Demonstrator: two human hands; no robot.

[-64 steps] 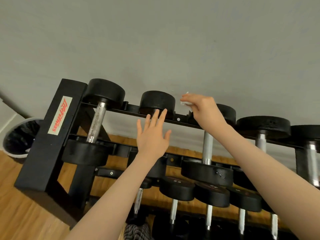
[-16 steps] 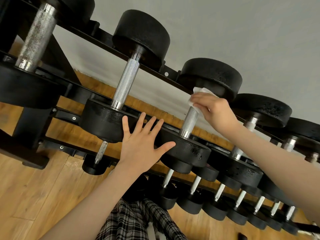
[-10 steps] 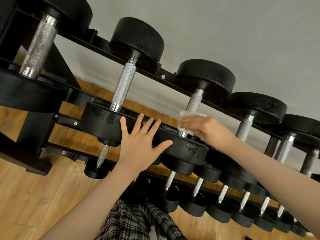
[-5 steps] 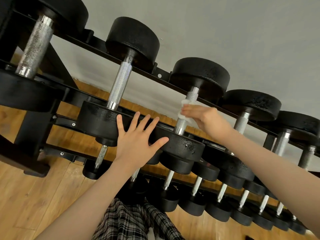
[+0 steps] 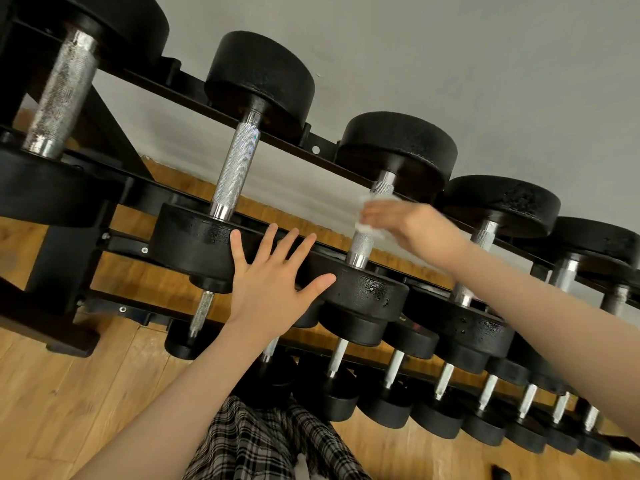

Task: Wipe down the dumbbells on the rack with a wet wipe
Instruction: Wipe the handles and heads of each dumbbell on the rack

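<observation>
We see a black rack (image 5: 239,112) on the wooden floor (image 5: 69,403) — its tiers carry rows of black dumbbells (image 5: 239,161), larger ones uppermost.

head camera, close above rack (image 5: 180,77), facing down, tilted

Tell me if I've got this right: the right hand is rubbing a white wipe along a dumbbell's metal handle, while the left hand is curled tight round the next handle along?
Not quite. In the head view the left hand lies open, fingers spread, against the black weight heads on the rack's front, gripping no handle. The rest holds: the right hand holds the white wipe on the dumbbell handle.
</observation>
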